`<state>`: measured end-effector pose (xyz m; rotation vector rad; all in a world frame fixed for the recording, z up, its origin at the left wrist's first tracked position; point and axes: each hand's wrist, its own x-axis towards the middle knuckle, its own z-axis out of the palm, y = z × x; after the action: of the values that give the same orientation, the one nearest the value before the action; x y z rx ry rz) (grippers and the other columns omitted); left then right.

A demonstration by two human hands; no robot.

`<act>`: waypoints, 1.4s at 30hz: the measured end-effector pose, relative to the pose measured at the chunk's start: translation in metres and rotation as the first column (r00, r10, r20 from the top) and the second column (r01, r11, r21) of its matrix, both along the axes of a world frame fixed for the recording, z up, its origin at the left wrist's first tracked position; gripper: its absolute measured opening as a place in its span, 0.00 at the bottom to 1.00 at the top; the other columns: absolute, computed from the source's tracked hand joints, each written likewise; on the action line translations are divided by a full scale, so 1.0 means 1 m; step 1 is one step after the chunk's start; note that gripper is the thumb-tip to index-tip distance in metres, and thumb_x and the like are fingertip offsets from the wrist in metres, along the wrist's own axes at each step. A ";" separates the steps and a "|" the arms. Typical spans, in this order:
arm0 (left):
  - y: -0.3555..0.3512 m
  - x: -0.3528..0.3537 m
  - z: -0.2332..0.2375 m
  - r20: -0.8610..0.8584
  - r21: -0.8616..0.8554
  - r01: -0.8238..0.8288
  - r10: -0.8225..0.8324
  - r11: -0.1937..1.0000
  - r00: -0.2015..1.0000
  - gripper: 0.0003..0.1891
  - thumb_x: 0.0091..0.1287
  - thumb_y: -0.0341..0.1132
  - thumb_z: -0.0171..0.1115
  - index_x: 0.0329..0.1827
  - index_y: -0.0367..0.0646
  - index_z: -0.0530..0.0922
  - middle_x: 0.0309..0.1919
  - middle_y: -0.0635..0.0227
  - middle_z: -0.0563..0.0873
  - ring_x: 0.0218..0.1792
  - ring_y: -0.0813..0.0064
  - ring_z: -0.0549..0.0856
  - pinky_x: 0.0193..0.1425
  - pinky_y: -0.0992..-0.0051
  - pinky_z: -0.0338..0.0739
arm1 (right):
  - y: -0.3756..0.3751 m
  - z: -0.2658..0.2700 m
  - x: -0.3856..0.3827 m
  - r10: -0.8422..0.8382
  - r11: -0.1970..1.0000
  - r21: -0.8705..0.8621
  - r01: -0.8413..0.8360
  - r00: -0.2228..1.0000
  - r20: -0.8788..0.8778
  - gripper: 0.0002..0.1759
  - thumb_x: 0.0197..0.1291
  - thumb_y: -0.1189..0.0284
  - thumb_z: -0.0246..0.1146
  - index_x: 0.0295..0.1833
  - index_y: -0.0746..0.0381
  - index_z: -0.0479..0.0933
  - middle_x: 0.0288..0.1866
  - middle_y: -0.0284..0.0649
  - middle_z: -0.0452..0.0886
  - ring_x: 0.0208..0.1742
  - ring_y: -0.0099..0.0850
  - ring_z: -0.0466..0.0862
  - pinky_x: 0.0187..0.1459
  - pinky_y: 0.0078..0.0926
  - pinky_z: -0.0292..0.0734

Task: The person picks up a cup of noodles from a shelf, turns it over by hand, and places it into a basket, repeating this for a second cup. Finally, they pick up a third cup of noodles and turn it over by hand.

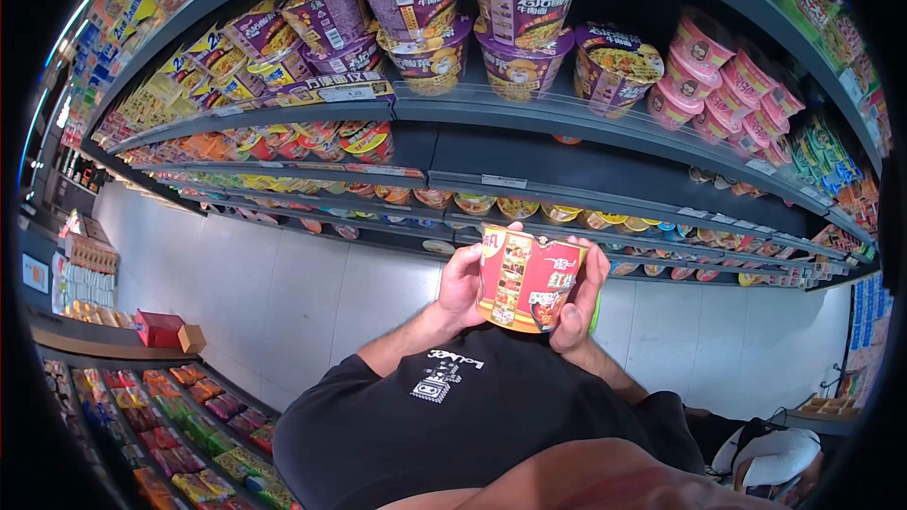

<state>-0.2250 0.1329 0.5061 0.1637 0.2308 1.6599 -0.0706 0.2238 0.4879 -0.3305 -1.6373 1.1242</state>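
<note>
A red noodle cup [525, 281] with a gold strip and white characters is held up in front of my chest, slightly tilted. My left hand [460, 285] is wrapped round one side of it, thumb along the wall and a fingertip showing above the rim. On the opposite side my right hand [584, 300] grips the cup, fingers behind and thumb at its lower edge. Purple noodle cups [522, 61] stand stacked on the shelf [567, 123] beyond my hands.
Pink cups [723, 94] are stacked at the right of the shelf. Lower shelves hold colourful cups [564, 212]. Snack racks [179, 425] stand at lower left, near a red box [159, 329]. Another person [777, 453] in white is at lower right.
</note>
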 end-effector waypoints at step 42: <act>0.006 -0.002 -0.004 0.007 0.068 0.069 -0.069 0.995 0.998 0.33 0.75 0.45 0.48 0.81 0.44 0.56 0.74 0.54 0.70 0.73 0.59 0.72 0.78 0.54 0.63 | -0.001 0.009 0.004 -0.096 0.989 -0.109 0.101 0.994 0.052 0.44 0.63 0.55 0.46 0.77 0.75 0.53 0.78 0.49 0.52 0.77 0.40 0.61 0.77 0.41 0.54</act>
<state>-0.2273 0.1387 0.5018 0.2135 0.1602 1.6005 -0.0668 0.2227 0.4972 -0.5079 -1.5842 1.1420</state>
